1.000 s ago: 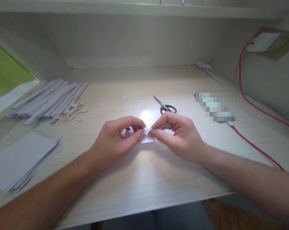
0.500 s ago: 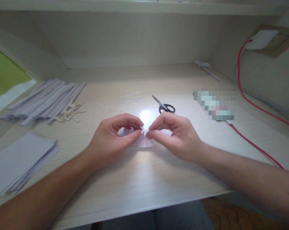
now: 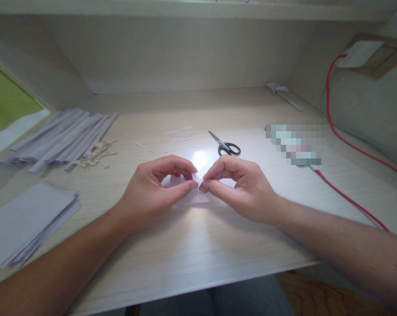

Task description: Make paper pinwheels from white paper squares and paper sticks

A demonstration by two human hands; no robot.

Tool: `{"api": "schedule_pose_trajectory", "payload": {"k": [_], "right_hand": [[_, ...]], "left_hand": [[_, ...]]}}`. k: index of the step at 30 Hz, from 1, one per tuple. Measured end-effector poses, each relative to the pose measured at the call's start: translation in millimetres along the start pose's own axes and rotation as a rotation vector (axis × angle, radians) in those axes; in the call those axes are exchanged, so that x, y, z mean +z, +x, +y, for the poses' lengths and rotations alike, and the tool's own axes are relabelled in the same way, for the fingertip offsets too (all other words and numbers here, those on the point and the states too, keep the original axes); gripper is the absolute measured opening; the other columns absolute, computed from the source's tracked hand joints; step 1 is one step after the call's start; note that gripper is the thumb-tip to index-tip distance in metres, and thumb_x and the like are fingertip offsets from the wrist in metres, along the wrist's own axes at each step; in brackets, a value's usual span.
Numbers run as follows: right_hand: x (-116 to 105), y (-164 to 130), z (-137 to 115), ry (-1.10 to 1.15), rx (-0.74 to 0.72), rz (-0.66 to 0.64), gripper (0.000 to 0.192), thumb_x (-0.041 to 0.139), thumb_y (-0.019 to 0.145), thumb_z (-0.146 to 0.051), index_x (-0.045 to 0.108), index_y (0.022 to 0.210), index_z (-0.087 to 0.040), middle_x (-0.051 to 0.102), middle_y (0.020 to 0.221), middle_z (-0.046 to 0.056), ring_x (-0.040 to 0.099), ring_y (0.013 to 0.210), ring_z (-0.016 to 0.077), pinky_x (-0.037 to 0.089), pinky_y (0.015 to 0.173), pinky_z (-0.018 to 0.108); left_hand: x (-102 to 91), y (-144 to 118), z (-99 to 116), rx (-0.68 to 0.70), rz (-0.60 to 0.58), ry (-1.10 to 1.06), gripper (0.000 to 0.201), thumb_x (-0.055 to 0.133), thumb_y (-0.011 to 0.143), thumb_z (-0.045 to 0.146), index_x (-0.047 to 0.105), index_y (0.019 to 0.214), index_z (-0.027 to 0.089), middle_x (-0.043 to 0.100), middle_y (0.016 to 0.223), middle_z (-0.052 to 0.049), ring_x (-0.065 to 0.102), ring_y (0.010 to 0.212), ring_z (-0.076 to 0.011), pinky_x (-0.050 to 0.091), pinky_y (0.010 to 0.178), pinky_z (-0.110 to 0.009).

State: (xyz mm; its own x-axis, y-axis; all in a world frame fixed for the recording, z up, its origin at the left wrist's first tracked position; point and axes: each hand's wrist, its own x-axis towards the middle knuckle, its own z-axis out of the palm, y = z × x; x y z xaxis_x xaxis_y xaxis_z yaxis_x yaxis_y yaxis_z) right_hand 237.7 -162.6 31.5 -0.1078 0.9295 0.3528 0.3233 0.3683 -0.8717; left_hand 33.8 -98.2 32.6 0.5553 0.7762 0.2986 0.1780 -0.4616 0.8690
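Observation:
At the middle of the desk, my left hand (image 3: 157,184) and my right hand (image 3: 244,188) meet almost tip to tip. Each is closed in a pinch of thumb and fingers on a small, thin sheet of white paper (image 3: 196,198). Between the fingertips the paper looks creased or bunched, but the fingers cover most of that spot. Just beyond my right hand lies a pair of scissors (image 3: 229,148) with black handles, its blades pointing away to the left.
Rolled paper tubes (image 3: 62,138) lie at the left beside a pile of pale scraps (image 3: 98,154). Nearer is a stack of paper (image 3: 33,219). Thin paper strips (image 3: 178,130) lie behind my hands. At right a pixelated object (image 3: 293,142) joins a red cable (image 3: 349,199).
My left fingertips have shifted slightly at the pinched paper, with the thumb edging toward my right hand. Everything else on the desk stays put.

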Motion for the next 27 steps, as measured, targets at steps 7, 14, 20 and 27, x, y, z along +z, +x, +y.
{"api": "schedule_pose_trajectory", "payload": {"k": [7,14,20,27], "right_hand": [[0.0,-0.7,-0.2,-0.024,-0.002,-0.009,0.006,0.071,0.085,-0.012,0.072,0.084,-0.018,0.074,0.080,0.001,0.068,0.075,0.0151,0.053,0.069,0.028],[1.2,-1.1,0.3,-0.031,-0.005,-0.004,0.010,0.069,0.084,-0.009,0.072,0.084,-0.018,0.075,0.080,0.001,0.069,0.076,0.0152,0.054,0.070,0.028],[0.5,-1.1,-0.1,-0.076,-0.022,0.024,0.011,0.070,0.081,-0.008,0.072,0.081,-0.019,0.075,0.078,0.000,0.068,0.073,0.0146,0.054,0.069,0.027],[-0.5,-0.3,0.2,-0.114,-0.089,0.013,0.016,0.067,0.081,-0.004,0.074,0.082,-0.018,0.075,0.080,0.000,0.069,0.074,0.0143,0.055,0.071,0.028]], "left_hand": [[0.6,-1.5,1.2,0.008,-0.013,0.009,0.014,0.078,0.081,0.017,0.076,0.093,0.023,0.075,0.089,-0.003,0.066,0.082,-0.0179,0.052,0.078,-0.033],[0.7,-1.5,2.1,0.027,-0.009,0.020,0.014,0.074,0.082,0.015,0.076,0.093,0.024,0.075,0.091,-0.002,0.067,0.083,-0.0175,0.052,0.078,-0.032],[0.8,-2.0,3.1,0.033,-0.007,0.054,0.013,0.074,0.083,0.014,0.076,0.091,0.024,0.075,0.088,0.000,0.065,0.080,-0.0157,0.050,0.076,-0.030],[1.2,-2.7,2.8,0.036,-0.012,0.071,0.013,0.072,0.083,0.012,0.076,0.092,0.021,0.074,0.088,-0.002,0.065,0.080,-0.0156,0.049,0.075,-0.031]]}}
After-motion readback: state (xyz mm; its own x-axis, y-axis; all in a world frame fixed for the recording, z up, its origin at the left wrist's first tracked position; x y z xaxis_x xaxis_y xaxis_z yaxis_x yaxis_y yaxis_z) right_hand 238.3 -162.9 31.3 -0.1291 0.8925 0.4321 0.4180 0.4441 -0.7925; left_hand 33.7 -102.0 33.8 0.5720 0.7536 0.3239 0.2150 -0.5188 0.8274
